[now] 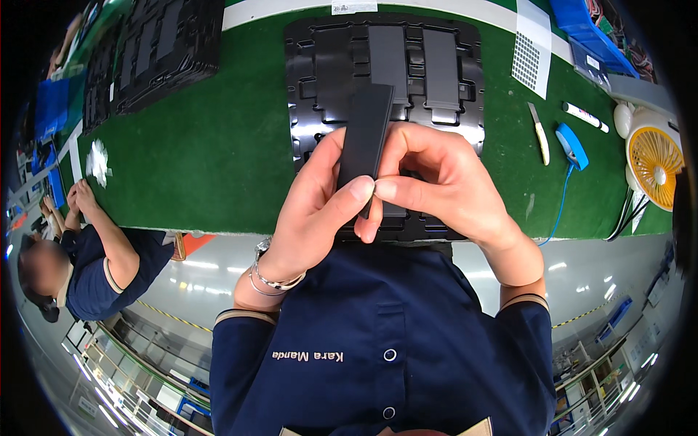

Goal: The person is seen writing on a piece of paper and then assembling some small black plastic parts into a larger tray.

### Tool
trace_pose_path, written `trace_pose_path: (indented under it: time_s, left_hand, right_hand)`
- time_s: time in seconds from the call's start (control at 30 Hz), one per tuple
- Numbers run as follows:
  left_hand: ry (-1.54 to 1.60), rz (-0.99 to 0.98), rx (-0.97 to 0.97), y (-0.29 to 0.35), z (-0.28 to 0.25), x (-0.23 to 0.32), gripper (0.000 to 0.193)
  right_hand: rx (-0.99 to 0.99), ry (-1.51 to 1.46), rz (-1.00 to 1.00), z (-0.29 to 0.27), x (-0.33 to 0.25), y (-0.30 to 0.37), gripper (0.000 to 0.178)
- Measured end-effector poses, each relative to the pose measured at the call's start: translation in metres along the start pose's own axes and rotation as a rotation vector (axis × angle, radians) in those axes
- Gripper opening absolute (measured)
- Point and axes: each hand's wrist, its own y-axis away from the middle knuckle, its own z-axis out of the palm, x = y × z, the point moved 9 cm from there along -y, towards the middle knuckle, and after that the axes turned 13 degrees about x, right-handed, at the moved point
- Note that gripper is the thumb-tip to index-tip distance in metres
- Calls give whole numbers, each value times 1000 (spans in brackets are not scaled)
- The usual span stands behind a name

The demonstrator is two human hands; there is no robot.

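A flat, dark grey-black rectangular slab (366, 131) is tilted up between my hands, above the near part of a black moulded plastic tray (320, 109). My left hand (316, 200) is closed around its left side and lower end, thumb pressed on the face. At the slab's right edge my right hand (443, 178) is closed, its thumb tip meeting my left thumb and its index finger bent along the edge. Whether the right fingertips also pinch something small cannot be made out. Similar slabs, one (441, 69) and another (387, 58), lie in the tray's recesses.
On the green mat (218, 152), a stack of black trays (171, 54) stands far left. To the right are a dotted sheet (531, 54), a knife (539, 134), a marker (585, 116), a blue corded strap (571, 147) and a fan (654, 163). A co-worker (102, 269) sits at left.
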Motion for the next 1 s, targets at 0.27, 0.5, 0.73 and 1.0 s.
trace_pose_path:
  time_s: [0.27,0.5,0.73,1.0]
  left_hand:
    - [-109,241,69,-2,-4,24,45]
    - [-181,369,140,0,-7,27,50]
    - [-211,420,175,4,-3,27,57]
    - [-256,479,187,3,-4,24,62]
  right_hand:
    - [147,-15,-45,-12,-4,-2,9]
    - [146,78,-177,-10,-9,-2,8]
    - [156,102,-149,-9,-7,-1,6]
    - [204,148,-167,-10,-8,1,6]
